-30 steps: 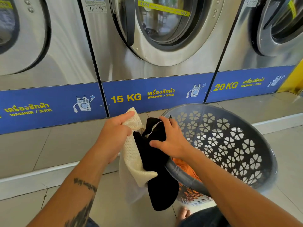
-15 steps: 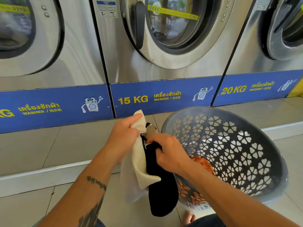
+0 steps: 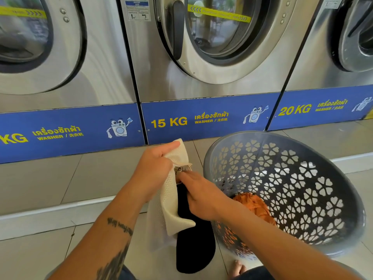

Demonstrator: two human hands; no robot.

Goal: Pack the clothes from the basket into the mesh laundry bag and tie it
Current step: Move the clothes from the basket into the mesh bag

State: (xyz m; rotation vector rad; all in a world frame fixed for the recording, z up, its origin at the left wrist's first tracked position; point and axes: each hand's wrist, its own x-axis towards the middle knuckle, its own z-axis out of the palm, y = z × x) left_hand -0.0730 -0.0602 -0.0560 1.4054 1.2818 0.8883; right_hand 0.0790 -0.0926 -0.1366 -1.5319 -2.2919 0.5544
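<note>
left hand [image 3: 153,170] is pinching the mesh laundry bag [image 3: 171,201] mouth while right hand [image 3: 198,196] is gripping the black garment [image 3: 193,245] below its fingers, likely needing stuffing deeper.

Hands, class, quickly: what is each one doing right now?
Left hand: grips the mesh laundry bag at its mouth.
Right hand: grips the black garment.

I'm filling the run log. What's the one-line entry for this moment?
left hand holds mesh bag mouth | right hand pushes black garment in, mostly outside | orange clothes remain in basket | bag untied
</note>
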